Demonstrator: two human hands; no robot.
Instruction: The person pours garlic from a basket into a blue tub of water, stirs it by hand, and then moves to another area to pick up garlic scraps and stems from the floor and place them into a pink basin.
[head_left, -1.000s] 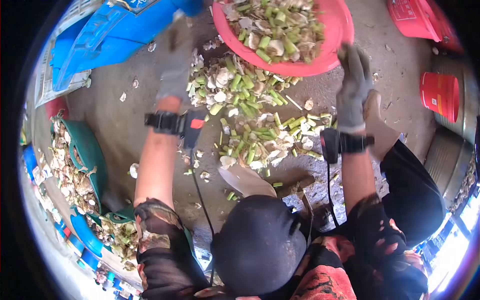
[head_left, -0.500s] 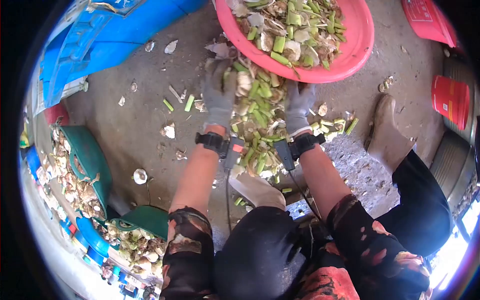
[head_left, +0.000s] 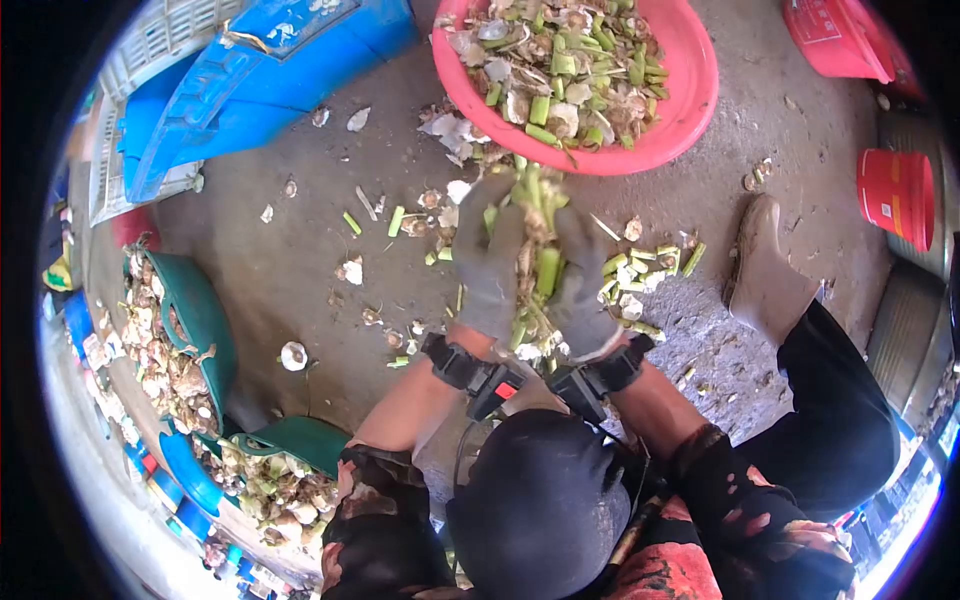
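My left hand [head_left: 490, 262] and my right hand [head_left: 588, 290], both in grey gloves, are cupped towards each other. Pressed between them is a heap of garlic trimmings [head_left: 546, 268]: cut green stalk pieces with pale papery skins. Just beyond my fingers a pink basin [head_left: 690, 125] stands on the floor, heaped with the same sort of scraps [head_left: 565, 75]. Loose stalk pieces [head_left: 640, 268] lie to the right of my right hand. More skins and bits are scattered left of my left hand. The undersides of the bunch are hidden by the gloves.
Two green containers [head_left: 205, 335] with garlic heads and skins stand at the left. A blue plastic bin [head_left: 270, 100] is at the upper left. Red buckets [head_left: 897, 200] line the right side, near my boot [head_left: 765, 265]. A white garlic piece [head_left: 293, 356] lies on the floor.
My hands have drawn closer together and nearer my body, gathering the trimmings from the floor between them. The camera view has also shifted slightly.
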